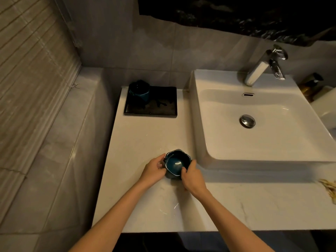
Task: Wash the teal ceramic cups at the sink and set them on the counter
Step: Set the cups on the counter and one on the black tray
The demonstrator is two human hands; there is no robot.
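- While left hand (153,170) and right hand (193,176) are gripping its sides for steadiness, the teal cup (176,163) is standing on the counter (138,142) (or barely off it) beside the sink (272,140).
- A second cup (139,91) is waiting on the tray (163,109).

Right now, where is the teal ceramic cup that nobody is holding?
In the head view the unheld teal ceramic cup stands at the far left corner of the black rectangular tray, left of the white sink, far behind the held teal cup.
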